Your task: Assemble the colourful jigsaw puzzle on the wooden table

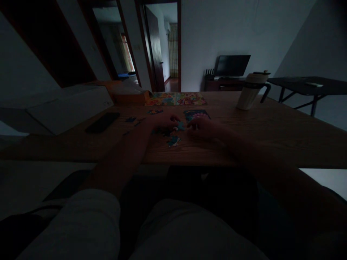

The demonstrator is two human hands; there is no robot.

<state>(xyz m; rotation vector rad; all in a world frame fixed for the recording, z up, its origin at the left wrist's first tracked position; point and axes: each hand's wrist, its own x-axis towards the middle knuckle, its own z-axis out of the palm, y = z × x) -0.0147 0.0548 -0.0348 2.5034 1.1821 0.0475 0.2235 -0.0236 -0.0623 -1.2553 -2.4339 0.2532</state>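
My left hand is over the table, its fingers curled down at a pale blue jigsaw piece. Facing it from the right, my right hand has its fingers bent together near the same piece; whatever they may hold is too dark to make out. Loose jigsaw pieces lie just below the hands, and dark ones lie to the left. Behind my right hand is a dark picture section with a pink patch.
Colourful picture sheets lie at the back of the wooden table, beside an orange box. A white box and a black phone are on the left. A handled tumbler stands at the right.
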